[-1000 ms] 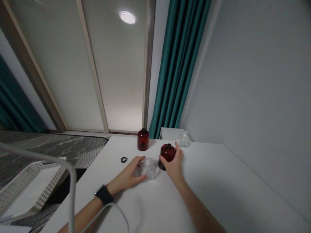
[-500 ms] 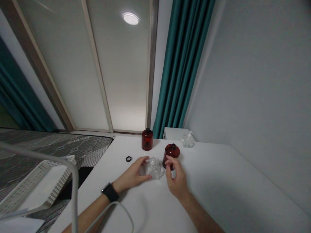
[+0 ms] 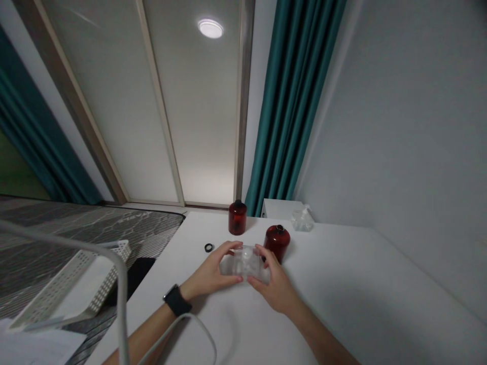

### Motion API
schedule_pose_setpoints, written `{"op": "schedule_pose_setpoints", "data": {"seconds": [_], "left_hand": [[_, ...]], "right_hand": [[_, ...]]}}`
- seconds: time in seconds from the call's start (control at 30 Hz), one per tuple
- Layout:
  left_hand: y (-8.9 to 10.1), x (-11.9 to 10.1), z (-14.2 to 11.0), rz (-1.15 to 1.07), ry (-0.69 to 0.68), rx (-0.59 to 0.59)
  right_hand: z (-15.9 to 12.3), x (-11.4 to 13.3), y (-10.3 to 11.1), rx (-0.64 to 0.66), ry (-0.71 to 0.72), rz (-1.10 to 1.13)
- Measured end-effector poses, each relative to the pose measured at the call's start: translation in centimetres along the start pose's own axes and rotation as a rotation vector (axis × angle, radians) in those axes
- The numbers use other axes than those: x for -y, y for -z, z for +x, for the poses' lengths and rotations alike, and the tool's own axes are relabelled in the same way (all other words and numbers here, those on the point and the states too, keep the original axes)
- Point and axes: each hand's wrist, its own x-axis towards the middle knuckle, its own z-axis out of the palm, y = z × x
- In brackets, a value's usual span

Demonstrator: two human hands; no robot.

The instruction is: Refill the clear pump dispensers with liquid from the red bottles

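Observation:
A clear, square-bodied bottle (image 3: pixel 246 263) with a round neck lies between my two hands at the middle of the table. My left hand (image 3: pixel 216 268) grips its left side, thumb in front and fingers behind. On the opposite side, my right hand (image 3: pixel 274 283) has its thumb and fingers around the right edge. Just behind my right hand stands a dark red bottle (image 3: pixel 277 241) with an open neck. A second red bottle (image 3: pixel 237 219), with a black top, is farther back. Left of the clear bottle lies a small black ring (image 3: pixel 208 247).
Near the table's back edge sits another clear bottle (image 3: pixel 302 220) with a pump top. A white perforated basket (image 3: pixel 102 289) is left of the white table (image 3: pixel 243 324). A pale cable (image 3: pixel 124 294) arcs across the lower left. Behind are frosted doors and teal curtains (image 3: pixel 292 101).
My right hand has moved left from the front of the near red bottle and closed on the right side of the clear bottle. The view has shifted slightly left.

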Motion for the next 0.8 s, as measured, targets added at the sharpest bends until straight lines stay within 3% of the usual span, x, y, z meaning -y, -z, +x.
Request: {"op": "schedule_pose_setpoints", "data": {"seconds": [0.3, 0.6, 0.8], "left_hand": [[0.4, -2.6, 0.2, 0.151, -0.168, -0.081], [0.3, -2.9, 0.0, 0.224, -0.105, 0.004], [0.0, -2.8, -0.2, 0.263, -0.129, -0.028]], "right_hand": [[0.0, 0.6, -0.1, -0.089, 0.038, -0.079], [-0.1, 0.5, -0.2, -0.036, 0.097, -0.09], [-0.3, 0.3, -0.3, -0.017, 0.093, -0.09]]}}
